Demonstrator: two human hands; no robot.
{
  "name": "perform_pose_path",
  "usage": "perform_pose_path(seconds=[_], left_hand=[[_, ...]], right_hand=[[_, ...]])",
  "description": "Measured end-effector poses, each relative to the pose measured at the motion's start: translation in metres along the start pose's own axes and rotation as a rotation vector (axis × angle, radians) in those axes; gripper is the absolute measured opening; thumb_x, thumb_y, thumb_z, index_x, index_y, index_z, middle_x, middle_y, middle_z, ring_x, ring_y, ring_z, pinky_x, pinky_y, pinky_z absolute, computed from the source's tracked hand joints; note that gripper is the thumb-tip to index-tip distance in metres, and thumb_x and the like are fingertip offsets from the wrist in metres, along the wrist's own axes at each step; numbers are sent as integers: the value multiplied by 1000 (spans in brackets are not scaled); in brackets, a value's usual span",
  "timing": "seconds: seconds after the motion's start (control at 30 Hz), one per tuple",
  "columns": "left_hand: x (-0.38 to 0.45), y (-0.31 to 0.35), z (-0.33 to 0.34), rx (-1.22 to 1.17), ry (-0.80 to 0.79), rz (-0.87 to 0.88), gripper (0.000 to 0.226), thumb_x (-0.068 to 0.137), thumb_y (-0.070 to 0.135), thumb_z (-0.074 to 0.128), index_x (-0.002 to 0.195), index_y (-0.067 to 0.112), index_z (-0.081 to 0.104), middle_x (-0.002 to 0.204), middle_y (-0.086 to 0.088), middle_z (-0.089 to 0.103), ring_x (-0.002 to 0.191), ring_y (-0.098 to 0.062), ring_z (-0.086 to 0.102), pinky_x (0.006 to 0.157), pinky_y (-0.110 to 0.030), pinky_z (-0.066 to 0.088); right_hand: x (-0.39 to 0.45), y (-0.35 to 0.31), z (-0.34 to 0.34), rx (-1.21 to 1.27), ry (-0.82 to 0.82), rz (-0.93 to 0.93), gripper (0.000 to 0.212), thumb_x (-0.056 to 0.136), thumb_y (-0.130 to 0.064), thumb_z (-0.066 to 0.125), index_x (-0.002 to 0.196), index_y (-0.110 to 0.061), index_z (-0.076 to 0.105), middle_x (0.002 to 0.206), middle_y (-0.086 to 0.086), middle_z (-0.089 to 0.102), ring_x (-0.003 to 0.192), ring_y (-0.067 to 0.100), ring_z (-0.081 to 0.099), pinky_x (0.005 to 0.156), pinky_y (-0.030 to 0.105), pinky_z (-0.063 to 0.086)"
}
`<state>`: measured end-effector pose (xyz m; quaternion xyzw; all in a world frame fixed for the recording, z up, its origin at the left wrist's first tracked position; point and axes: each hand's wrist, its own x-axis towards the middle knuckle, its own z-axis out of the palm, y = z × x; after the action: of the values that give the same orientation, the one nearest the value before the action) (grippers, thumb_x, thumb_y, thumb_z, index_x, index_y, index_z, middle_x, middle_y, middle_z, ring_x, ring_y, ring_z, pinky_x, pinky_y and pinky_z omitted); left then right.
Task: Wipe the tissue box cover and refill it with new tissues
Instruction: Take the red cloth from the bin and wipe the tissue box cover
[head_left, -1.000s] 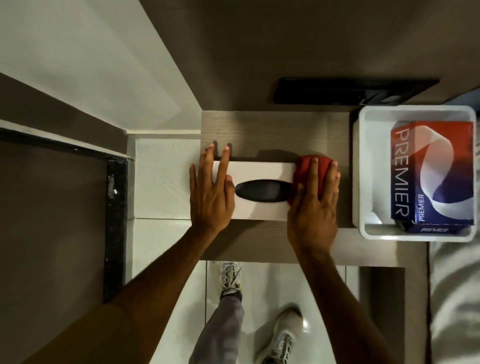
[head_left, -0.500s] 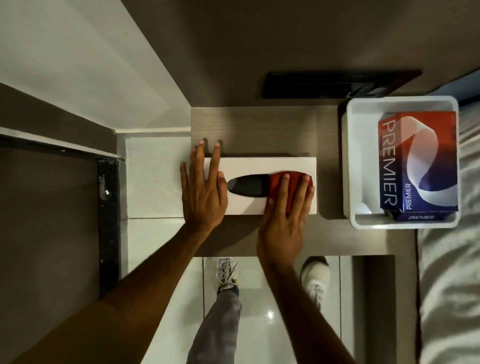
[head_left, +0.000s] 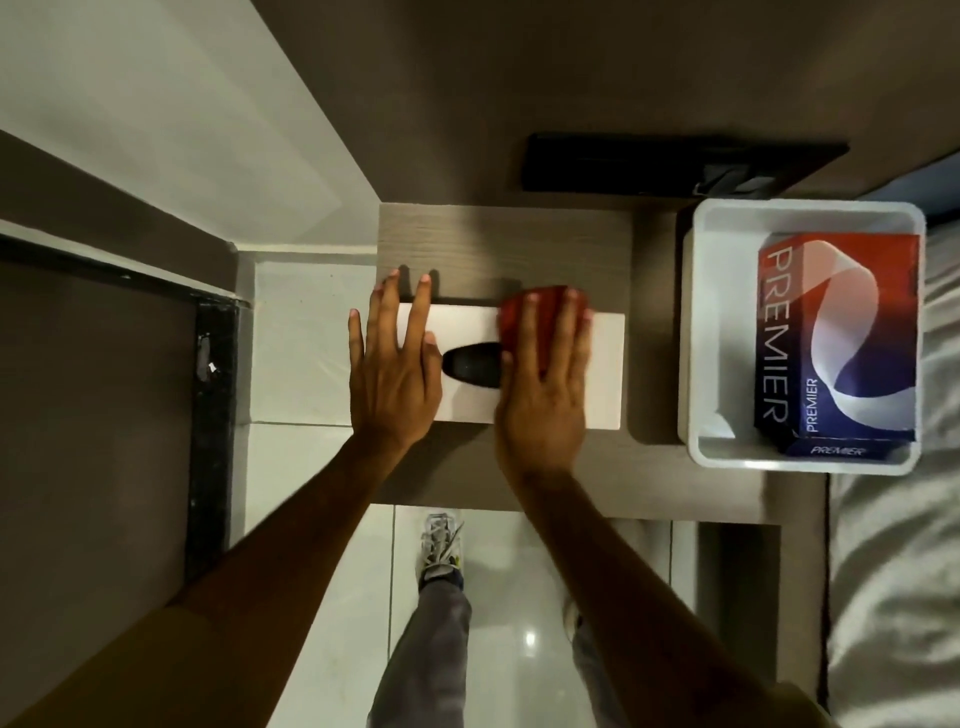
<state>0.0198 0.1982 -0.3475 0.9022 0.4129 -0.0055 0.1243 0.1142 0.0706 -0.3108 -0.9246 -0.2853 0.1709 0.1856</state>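
A white tissue box cover (head_left: 605, 371) with a dark oval slot (head_left: 470, 365) lies on a small wooden table (head_left: 509, 244). My left hand (head_left: 392, 376) lies flat on the cover's left end, fingers spread. My right hand (head_left: 545, 384) presses a red cloth (head_left: 511, 317) flat on the cover's top, right of the slot and toward its far edge. A red and blue PREMIER tissue pack (head_left: 836, 343) stands in a white bin (head_left: 698, 332) at the table's right end.
A black flat object (head_left: 623, 163) lies against the wall behind the table. White bedding (head_left: 893, 571) is at the right. Pale tiled floor (head_left: 306, 332) lies left of and below the table, with my legs and shoes (head_left: 441, 545) on it.
My right hand has slid the red cloth from the cover's right end leftward over the top, then up toward the far edge. My left hand has stayed on the left end.
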Motion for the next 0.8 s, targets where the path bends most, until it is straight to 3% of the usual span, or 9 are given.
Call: perform_pose_path(seconds=[0.1, 0.17, 0.23, 0.3, 0.43, 0.53, 0.7, 0.8], left_hand=[[-4, 2, 2, 8, -15, -1, 56, 108, 39, 27, 162, 30, 13, 171, -6, 13, 159, -26, 14, 129, -53, 12], [-4, 3, 0, 7, -19, -8, 55, 108, 39, 22, 162, 30, 13, 171, -7, 12, 159, -26, 14, 129, -53, 13], [-3, 2, -2, 14, -14, -7, 55, 107, 40, 20, 161, 30, 15, 171, -7, 14, 159, -27, 15, 128, -54, 14], [-3, -3, -3, 27, -7, -5, 55, 108, 41, 22, 161, 30, 16, 171, -7, 14, 159, -27, 16, 128, -54, 14], [-5, -12, -2, 29, -2, -17, 55, 108, 38, 26, 161, 30, 15, 171, -8, 13, 159, -26, 14, 129, -53, 12], [-8, 1, 2, 10, -13, -32, 56, 107, 36, 26, 162, 29, 15, 171, -8, 13, 159, -26, 13, 129, -53, 12], [-4, 7, -1, -3, -19, -5, 54, 108, 36, 23, 161, 27, 18, 170, -8, 16, 158, -26, 16, 128, -53, 14], [1, 3, -4, 11, -28, 5, 54, 108, 36, 23, 161, 27, 19, 170, -8, 17, 158, -27, 17, 128, -54, 14]], right_hand=[[-9, 6, 3, -117, -145, -338, 95, 91, -3, 63, 164, -27, 7, 172, 7, -4, 158, 31, -4, 121, 52, 32], [-9, 24, -4, -116, -94, -236, 90, 94, -8, 63, 164, -28, 10, 172, 8, 0, 158, 31, -1, 124, 52, 25], [-11, 37, -14, -16, 2, 44, 73, 104, -26, 51, 164, -29, 10, 172, 6, -3, 158, 31, -2, 119, 58, 33], [-26, 31, -14, 47, 31, 168, 66, 107, -32, 42, 164, -29, 8, 172, 4, -6, 158, 32, -5, 112, 61, 42], [-69, -1, 5, 11, -72, -35, 90, 94, 0, 56, 164, -30, 8, 172, 2, -9, 158, 32, -4, 99, 48, 57], [-63, 19, 0, -64, -149, -218, 98, 91, -1, 64, 164, -30, 5, 172, 1, -9, 159, 27, -5, 114, 49, 45], [-49, 3, 1, 63, 2, 117, 79, 99, -14, 55, 164, -25, 11, 172, 6, -3, 159, 31, -5, 118, 57, 36], [-47, -20, 17, 64, -22, -40, 77, 95, -4, 50, 163, -23, 19, 172, 9, 3, 159, 32, -4, 118, 55, 38]])
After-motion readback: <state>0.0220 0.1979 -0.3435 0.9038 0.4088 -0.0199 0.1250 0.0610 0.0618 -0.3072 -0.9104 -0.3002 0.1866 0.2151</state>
